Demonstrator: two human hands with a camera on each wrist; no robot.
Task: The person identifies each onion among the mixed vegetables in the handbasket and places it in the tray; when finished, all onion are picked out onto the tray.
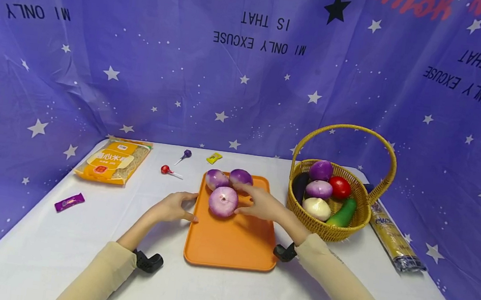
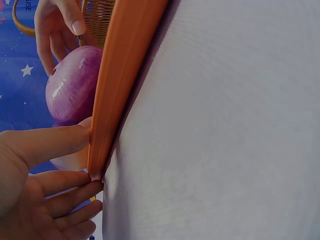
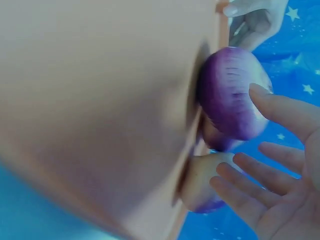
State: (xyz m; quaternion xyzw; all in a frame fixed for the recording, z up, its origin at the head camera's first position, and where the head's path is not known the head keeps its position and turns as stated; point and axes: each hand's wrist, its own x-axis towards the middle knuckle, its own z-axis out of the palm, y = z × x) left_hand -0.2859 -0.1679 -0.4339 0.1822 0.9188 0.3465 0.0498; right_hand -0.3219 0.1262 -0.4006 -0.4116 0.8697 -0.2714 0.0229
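Three purple onions lie grouped at the far end of an orange tray [image 1: 229, 248]: a pale one [image 1: 223, 202] in front, a second onion [image 1: 216, 180] at the back left and a darker one [image 1: 242, 176] at the back right. Along the tray's left edge, my left hand [image 1: 171, 207] touches the rim with thumb and fingertips, fingers fairly straight. My right hand [image 1: 259, 202] hovers over the tray's right side, thumb beside the front onion and fingers by the back-right one. In the right wrist view its fingers [image 3: 250, 187] are spread and extended, gripping nothing.
Right of the tray stands a wicker basket [image 1: 332, 234] with onions, a tomato, an eggplant and a green vegetable. A noodle packet [image 1: 393, 236] lies beyond it. At left are a food bag [image 1: 114, 161] and purple wrapper [image 1: 69, 202]; lollipops [image 1: 166, 169] and yellow candy [image 1: 214, 158] lie behind.
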